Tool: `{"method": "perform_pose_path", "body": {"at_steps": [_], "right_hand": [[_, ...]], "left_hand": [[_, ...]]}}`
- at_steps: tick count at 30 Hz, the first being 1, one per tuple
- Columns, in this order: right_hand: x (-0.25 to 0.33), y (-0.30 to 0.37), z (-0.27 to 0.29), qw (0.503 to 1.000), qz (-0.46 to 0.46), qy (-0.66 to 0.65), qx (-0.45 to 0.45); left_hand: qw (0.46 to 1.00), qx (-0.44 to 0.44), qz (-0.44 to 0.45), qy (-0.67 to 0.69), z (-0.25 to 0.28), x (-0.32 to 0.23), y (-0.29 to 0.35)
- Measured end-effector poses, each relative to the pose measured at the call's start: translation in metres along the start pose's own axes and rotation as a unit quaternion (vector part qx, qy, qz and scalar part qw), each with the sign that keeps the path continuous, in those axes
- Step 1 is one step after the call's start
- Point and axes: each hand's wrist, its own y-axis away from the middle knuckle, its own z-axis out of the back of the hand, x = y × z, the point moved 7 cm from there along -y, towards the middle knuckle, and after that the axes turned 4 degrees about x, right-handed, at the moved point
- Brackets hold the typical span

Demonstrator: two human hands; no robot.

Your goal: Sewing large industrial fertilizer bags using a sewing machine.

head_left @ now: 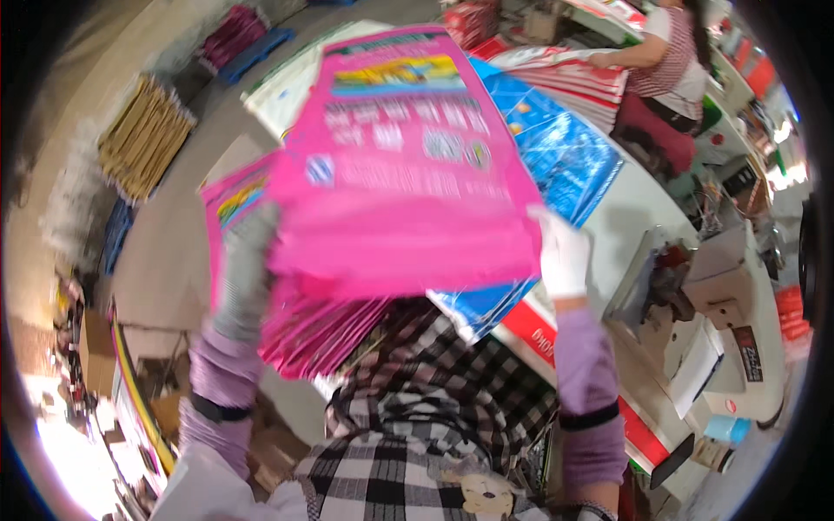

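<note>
A large pink printed bag (400,200), flat and with a colourful picture panel, is stretched between my hands. My left hand (249,256), in a grey glove, grips its left near edge. The right near corner is held by my right hand (565,252), in a white glove. Both hands are closed, with some fingers hidden by the bag, and the bag's near edge is blurred. Under it lies a stack of pink bags (326,334), fanned toward my lap. Blue shiny bags (556,139) show beneath and to the right.
A white sewing machine (730,339) stands at the right on the worktable (647,204). Another person (669,78) handles red-and-white bags (573,82) at the far right. Brown folded sacks (145,139) are piled on the left, and a maroon bundle (233,36) rests farther back.
</note>
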Motion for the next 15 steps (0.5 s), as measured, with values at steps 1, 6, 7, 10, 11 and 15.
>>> {"method": "perform_pose_path", "body": {"at_steps": [1, 6, 7, 10, 11, 15], "right_hand": [[0.031, -0.024, -0.008, 1.000, 0.012, 0.004, 0.024], [0.111, -0.064, -0.179, 0.947, 0.243, 0.155, 0.141], [0.125, -0.048, -0.219, 0.944, 0.212, 0.169, 0.186], [0.128, 0.017, -0.287, 0.925, 0.135, 0.215, 0.282], [0.130, 0.035, -0.301, 0.885, 0.141, 0.267, 0.355], [0.076, 0.078, -0.316, 0.849, 0.067, 0.374, 0.368]], "left_hand": [[0.998, -0.058, 0.009, 0.033, 0.024, -0.022, 0.003], [0.989, -0.139, 0.017, 0.040, 0.177, -0.006, 0.052], [0.987, -0.149, 0.061, 0.024, 0.199, 0.013, 0.068], [0.982, -0.163, 0.091, -0.029, 0.198, 0.052, 0.089], [0.976, -0.188, 0.113, -0.012, 0.191, 0.064, 0.091], [0.957, -0.210, 0.190, 0.071, 0.176, 0.137, 0.100]]}}
